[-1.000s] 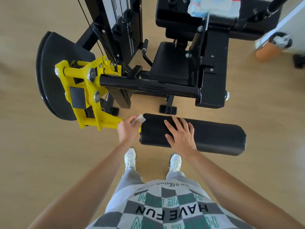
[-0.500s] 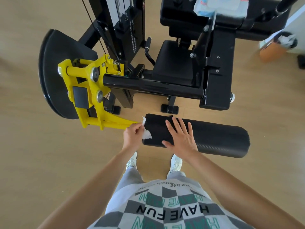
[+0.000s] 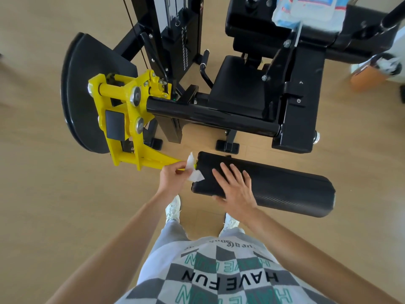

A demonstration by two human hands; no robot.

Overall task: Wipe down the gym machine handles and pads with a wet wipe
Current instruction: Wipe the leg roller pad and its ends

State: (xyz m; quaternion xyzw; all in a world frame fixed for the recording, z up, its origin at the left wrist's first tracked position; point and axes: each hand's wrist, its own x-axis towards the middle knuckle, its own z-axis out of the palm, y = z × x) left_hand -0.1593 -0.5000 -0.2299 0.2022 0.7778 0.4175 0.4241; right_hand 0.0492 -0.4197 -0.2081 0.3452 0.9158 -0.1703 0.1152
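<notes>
A long black roller pad (image 3: 285,187) lies across the middle of the view, fixed to a yellow lever arm (image 3: 131,137). My left hand (image 3: 173,177) pinches a crumpled white wet wipe (image 3: 194,171) against the pad's left end face. My right hand (image 3: 235,188) rests flat on top of the pad near that end, fingers straight and spread, thumb under the near side. A black handle (image 3: 205,69) sticks up beside the black seat (image 3: 238,86).
The machine's black frame and weight stack (image 3: 175,51) stand behind the pad. A pack of wet wipes (image 3: 306,9) lies on the upper pad at the top. A small bin (image 3: 374,71) holding used wipes stands at right. My feet are just below the pad.
The wipe has unfolded and slid down from the pad's top corner onto its left end face in my left hand. My right hand has stayed flat on the pad.
</notes>
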